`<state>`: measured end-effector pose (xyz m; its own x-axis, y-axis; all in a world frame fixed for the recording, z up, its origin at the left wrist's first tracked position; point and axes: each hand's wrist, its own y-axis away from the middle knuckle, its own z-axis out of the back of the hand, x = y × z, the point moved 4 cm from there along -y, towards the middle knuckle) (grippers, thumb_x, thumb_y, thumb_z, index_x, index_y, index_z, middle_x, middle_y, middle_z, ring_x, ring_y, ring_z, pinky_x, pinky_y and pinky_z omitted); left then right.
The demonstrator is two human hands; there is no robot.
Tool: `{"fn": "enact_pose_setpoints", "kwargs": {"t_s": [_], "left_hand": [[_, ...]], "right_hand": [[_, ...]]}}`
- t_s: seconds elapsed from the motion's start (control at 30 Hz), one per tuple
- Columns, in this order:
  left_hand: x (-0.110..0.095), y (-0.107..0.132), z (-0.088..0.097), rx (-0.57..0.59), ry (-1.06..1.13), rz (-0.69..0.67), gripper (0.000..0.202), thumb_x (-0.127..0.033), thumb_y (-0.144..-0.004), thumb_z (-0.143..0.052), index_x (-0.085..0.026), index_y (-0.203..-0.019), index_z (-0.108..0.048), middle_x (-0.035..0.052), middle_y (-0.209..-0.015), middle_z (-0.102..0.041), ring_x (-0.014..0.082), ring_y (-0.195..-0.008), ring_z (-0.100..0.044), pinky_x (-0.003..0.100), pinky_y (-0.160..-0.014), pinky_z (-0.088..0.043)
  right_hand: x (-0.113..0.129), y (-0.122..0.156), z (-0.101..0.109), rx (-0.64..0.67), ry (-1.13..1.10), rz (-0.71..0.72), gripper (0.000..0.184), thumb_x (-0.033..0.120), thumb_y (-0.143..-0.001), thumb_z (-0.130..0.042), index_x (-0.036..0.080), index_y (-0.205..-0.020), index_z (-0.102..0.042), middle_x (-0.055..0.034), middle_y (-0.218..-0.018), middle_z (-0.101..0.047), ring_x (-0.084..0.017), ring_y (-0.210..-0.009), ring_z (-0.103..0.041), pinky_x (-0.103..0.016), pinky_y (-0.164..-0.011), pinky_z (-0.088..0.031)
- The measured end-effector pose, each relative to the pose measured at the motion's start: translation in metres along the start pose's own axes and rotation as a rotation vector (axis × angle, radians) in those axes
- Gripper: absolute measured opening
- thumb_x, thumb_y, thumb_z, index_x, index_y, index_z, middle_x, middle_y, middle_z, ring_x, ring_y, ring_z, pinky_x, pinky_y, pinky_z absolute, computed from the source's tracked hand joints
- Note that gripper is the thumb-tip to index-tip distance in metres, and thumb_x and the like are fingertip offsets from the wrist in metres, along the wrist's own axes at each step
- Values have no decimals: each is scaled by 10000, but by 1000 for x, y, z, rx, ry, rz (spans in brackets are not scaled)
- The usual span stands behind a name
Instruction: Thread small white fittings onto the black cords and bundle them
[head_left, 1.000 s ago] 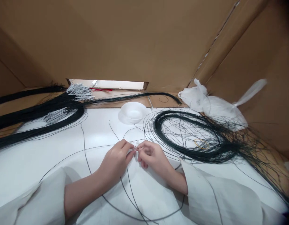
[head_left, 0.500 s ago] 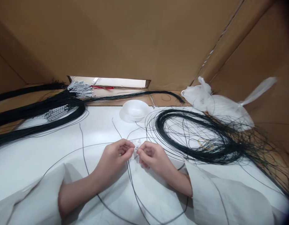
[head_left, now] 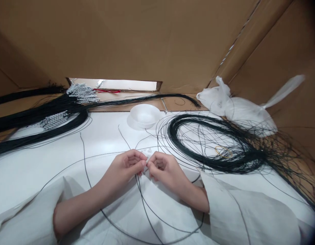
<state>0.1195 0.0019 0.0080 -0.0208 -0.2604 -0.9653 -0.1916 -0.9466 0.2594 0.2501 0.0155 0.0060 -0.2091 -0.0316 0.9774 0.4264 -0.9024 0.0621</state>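
Observation:
Over the front of the white tabletop, my left hand (head_left: pixel 125 168) and my right hand (head_left: pixel 166 168) meet at their fingertips. Thumb and forefinger of my left hand pinch a thin black cord (head_left: pixel 139 189), whose strands hang down below the fingers in loose loops. My right hand is also closed in a pinch, its tips touching those of the left. What lies between the right fingertips is too small and covered to make out. A few tiny whitish pieces (head_left: pixel 148 150) lie just behind the hands.
A white bowl (head_left: pixel 145 117) stands behind the hands. To the right lies a big coil of black cord (head_left: pixel 213 166), with a knotted white plastic bag (head_left: pixel 249 112) behind it. Black cord bundles (head_left: pixel 40 109) with black-and-white wound sections (head_left: pixel 82 93) lie left. Cardboard walls (head_left: pixel 121 41) enclose the table.
My fingertips have come closer together, closing the small gap between the hands. The whole view has shifted slightly, so objects appear a little higher and further left.

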Motion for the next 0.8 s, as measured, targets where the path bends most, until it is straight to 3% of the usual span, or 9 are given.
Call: {"fn": "enact_pose_setpoints", "kwargs": {"t_s": [0.37, 0.8], "left_hand": [[6, -2, 1, 44, 154, 11, 108, -224, -794, -571, -142, -855, -608, -14, -644, -570, 77, -626, -508, 197, -624, -392], [6, -3, 1, 30, 145, 26, 107, -222, -789, -576, -140, -845, -616, -9, -641, -578, 79, -616, -515, 201, -620, -405]], "right_hand": [[-1, 0, 1, -5, -51, -35, 88, 189, -760, -495, 154, -681, -512, 7, -583, -544, -86, -487, -501, -199, -449, -382], [0, -1, 1, -4, -52, -43, 79, 176, -742, -497, 154, -667, -510, 7, -571, -546, -85, -480, -499, -199, -448, -382]]}}
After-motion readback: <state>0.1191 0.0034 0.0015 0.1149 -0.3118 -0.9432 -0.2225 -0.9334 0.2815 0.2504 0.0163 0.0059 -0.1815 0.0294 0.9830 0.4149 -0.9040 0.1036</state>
